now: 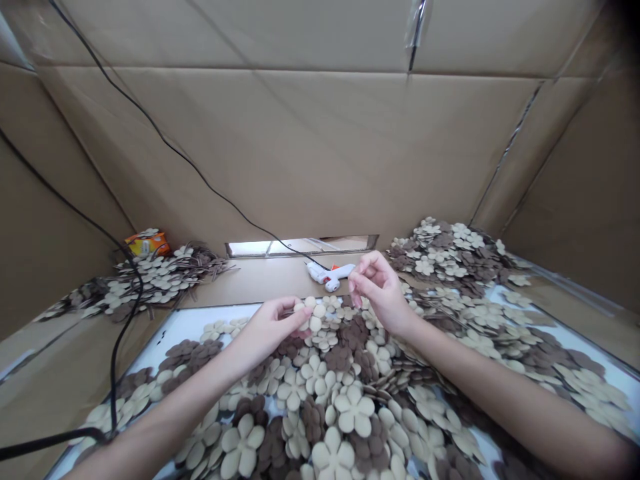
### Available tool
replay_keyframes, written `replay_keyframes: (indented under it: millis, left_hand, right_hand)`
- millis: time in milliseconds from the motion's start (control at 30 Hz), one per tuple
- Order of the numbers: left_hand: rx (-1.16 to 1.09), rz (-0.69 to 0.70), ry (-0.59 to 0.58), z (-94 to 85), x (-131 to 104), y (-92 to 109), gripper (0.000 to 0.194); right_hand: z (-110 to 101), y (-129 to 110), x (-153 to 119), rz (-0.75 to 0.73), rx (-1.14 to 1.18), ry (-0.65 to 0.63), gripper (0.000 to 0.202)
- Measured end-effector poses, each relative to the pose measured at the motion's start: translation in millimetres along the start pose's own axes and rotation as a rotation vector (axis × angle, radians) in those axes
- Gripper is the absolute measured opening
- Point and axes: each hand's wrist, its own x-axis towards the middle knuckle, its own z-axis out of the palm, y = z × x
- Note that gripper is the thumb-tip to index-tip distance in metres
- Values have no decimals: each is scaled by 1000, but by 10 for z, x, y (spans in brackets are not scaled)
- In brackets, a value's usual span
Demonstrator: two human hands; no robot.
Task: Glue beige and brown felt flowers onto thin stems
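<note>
Near the centre, my left hand (283, 320) pinches a cream flower (315, 313) between thumb and fingers, above the heap. To its right and a little higher, my right hand (375, 287) is raised with thumb and fingertips together; whatever lies between them is too small to make out. Just beyond the hands, a white glue gun (330, 275) with an orange part rests on the cardboard. Cream and brown flower cutouts (354, 408) lie in overlapping layers below both hands, on a white board (183, 325).
Flower piles stand at the left (157, 277) and back right (450, 250). An orange and yellow packet (149, 243) sits behind the left pile. Cardboard walls (300, 147) with a low slot (300, 247) surround the board. A black cable (190, 163) runs to the glue gun; another hangs at left.
</note>
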Motion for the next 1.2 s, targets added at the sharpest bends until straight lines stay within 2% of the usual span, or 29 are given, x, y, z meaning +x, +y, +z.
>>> replay_keyframes:
  millis: [600,1000,1200]
  left_hand:
    - [14,38,-17,0,3,-53,33]
    - [25,21,-19,8,-10,-40,32]
    - [10,20,-29,20,3,-33,32]
  right_hand:
    - [-38,74,-28,-20,17,21,18]
    - [-30,75,6,71,268,60,17]
    - [-28,50,31,84,299,89,13]
